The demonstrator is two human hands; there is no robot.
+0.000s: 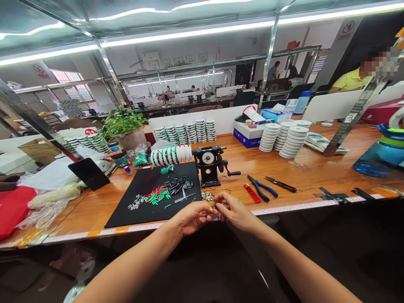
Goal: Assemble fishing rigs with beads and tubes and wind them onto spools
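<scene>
At the table's front edge my left hand [196, 216] and my right hand [235, 211] meet, fingertips pinched close together. Between them is something small and thin, too small to name. Just behind the fingers lies a heap of coloured beads [207, 195]. A black hand-cranked winding machine [210, 164] stands beyond, with a row of white spools [172, 155] on its shaft. To the left, a black mat [126, 212] bears red, green and black small tubes [159, 193] and silvery metal bits [135, 203].
Right of my hands lie a red cutter [251, 193], blue-handled pliers [263, 188] and black tweezers [280, 184]. White spool stacks [293, 141] and a blue-white box [248, 134] stand behind. A phone [89, 174] leans at left; a blue bottle [378, 155] stands far right.
</scene>
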